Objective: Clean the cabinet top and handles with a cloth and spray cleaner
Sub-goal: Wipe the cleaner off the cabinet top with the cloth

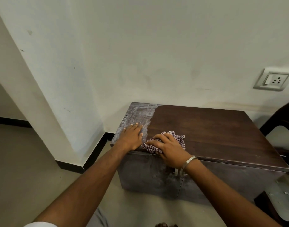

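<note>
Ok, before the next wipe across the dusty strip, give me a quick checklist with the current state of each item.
1. Cloth under right hand, flat on cabinet top: ok.
2. Left hand out of the wipe path: not ok, it rests flat on the dusty strip.
3. Top fully clean: not ok, the left strip is dusty; the rest looks wiped.
4. Spray cleaner within reach: cannot tell, none in view.
5. Handles cleaned: cannot tell, right wrist hides most of the handle; front panel looks smudged.
</note>
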`<state>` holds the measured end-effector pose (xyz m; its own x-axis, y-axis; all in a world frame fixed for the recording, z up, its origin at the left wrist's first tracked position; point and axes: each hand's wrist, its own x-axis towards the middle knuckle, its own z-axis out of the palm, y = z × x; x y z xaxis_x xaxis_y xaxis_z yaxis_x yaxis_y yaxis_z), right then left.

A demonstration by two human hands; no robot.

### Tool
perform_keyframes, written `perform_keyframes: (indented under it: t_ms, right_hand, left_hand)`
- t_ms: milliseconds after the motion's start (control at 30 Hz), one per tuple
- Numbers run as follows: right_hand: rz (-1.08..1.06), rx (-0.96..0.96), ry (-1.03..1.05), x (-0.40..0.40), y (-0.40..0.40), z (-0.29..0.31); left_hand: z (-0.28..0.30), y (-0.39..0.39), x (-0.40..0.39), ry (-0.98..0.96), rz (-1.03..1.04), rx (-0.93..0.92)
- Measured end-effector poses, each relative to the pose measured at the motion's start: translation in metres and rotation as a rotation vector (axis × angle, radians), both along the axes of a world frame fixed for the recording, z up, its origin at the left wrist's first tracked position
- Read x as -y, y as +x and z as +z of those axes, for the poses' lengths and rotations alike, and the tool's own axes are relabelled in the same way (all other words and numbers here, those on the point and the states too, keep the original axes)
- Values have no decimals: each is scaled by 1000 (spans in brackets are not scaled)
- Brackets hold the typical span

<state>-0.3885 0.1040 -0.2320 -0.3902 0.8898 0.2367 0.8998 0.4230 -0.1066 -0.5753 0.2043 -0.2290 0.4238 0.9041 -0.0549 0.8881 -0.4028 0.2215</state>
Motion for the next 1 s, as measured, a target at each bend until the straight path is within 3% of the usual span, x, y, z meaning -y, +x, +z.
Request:
perform_keyframes:
  t_ms: [200,500,1000]
  right_hand:
    - [-67,9,-27,-4,1,9]
    - [47,-17,-6,0,-7,4]
    - [26,-3,-31,-8,-24,10]
  left_hand:
    - [0,-3,4,-4,-3,3]
    - [-1,-12,0,12,-14,-3]
    - [2,-38,-2,8,35,-9]
